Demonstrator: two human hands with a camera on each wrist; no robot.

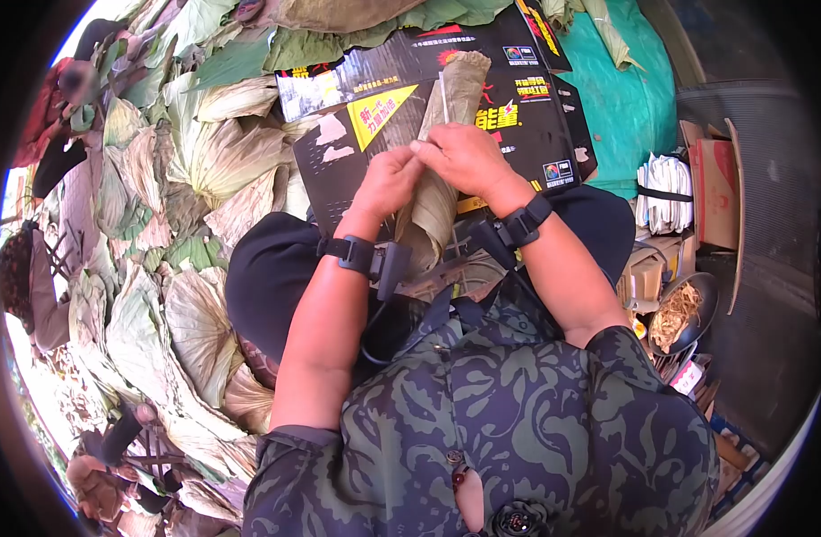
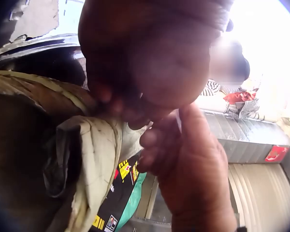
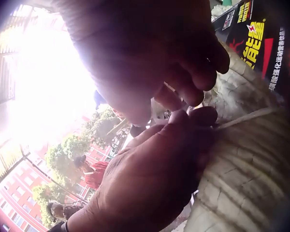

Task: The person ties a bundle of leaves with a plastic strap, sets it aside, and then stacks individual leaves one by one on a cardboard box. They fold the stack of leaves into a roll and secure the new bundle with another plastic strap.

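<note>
A roll of dried leaves (image 1: 464, 80) lies lengthwise in front of the person, its far end on flattened cardboard. A thin pale string (image 3: 249, 117) crosses the roll. Over the roll's middle, the left hand (image 1: 388, 183) and the right hand (image 1: 471, 159) meet at the fingertips, pinching the string between them. From the left wrist side, the right hand (image 2: 193, 164) shows thumb and fingers drawn together, with a bit of white string at the tips. The right wrist view has the left hand (image 3: 145, 179) close below the right; the knot area is hidden by fingers.
Black printed cardboard (image 1: 518, 125) lies under the work. Large dried leaves (image 1: 213, 143) spread in heaps to the left and along the far edge. On the right are a green sheet (image 1: 625, 98), a strapped paper bundle (image 1: 664, 194) and a bowl of shreds (image 1: 683, 313).
</note>
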